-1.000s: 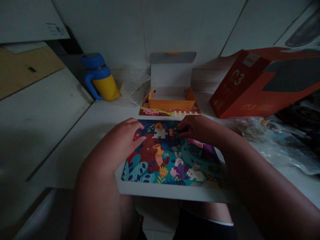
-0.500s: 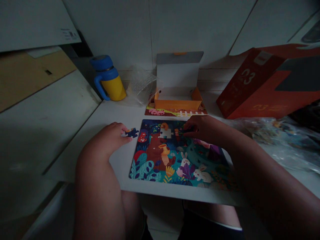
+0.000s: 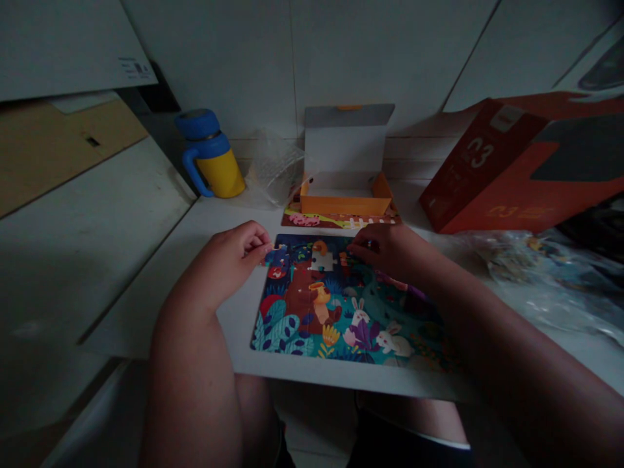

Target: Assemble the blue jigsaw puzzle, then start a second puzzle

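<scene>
A forest-animal jigsaw puzzle [image 3: 312, 305] lies on the white table, with a pale gap near its upper middle. My left hand [image 3: 246, 247] pinches a dark blue puzzle piece [image 3: 273, 256] by its edge, close over the puzzle's upper left corner. Part of that piece overlaps the puzzle picture. Over the upper right of the puzzle is my right hand [image 3: 383, 244], its thumb and fingertips closed together just right of the gap. What those fingers hold, if anything, is hidden. My right forearm covers the puzzle's right edge.
Behind the puzzle stands an open orange box [image 3: 346, 205] on a colourful printed sheet [image 3: 316, 221]. A blue and yellow jug [image 3: 219, 166] and a clear plastic bag [image 3: 275, 172] are at the back left. To the right are a red box [image 3: 482, 169] and a plastic bag of pieces [image 3: 546, 273].
My left hand has moved right and slightly up, bringing the puzzle piece from beside the puzzle onto its upper left corner. My right hand has shifted slightly left, towards the gap.
</scene>
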Tool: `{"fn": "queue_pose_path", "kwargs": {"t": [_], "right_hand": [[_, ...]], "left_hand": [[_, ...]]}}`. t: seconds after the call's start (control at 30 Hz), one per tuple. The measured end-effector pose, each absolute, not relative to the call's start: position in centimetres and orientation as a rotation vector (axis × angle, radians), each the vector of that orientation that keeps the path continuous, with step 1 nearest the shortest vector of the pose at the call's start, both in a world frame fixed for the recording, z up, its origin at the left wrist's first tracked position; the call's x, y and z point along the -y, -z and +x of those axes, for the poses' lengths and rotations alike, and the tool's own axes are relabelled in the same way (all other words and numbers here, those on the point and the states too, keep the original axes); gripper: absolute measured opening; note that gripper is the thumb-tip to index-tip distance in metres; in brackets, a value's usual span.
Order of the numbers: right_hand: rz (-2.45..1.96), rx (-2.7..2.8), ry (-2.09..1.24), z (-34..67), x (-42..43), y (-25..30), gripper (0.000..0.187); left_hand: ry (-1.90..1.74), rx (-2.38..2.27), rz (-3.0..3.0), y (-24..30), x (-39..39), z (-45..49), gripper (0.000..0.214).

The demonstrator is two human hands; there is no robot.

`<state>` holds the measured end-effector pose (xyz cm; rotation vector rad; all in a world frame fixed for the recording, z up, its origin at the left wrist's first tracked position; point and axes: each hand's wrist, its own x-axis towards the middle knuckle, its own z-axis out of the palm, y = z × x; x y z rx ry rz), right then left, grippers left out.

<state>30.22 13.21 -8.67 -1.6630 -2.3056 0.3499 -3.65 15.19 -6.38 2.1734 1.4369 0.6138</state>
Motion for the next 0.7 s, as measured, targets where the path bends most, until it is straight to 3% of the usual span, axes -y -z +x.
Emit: {"fn": "queue_pose_path", "kwargs": {"t": [0.33, 0.53, 0.7], "right_hand": [[-1.415, 2.302, -0.445, 28.7, -12.4, 9.0, 0.023], [-1.347, 2.207, -0.656, 27.5, -11.8, 9.5, 0.040], [-1.320, 2.154, -0.698, 26.5, -11.6, 9.6, 0.026]], "left_hand": [[-0.636, -1.201, 2.181, 6.6, -13.8, 0.3, 0.013], [-0.557, -1.215, 2.378, 6.9, -13.2, 2.4, 0.019], [-0.606, -1.126, 2.379, 7.3, -12.9, 2.7, 0.018]]}}
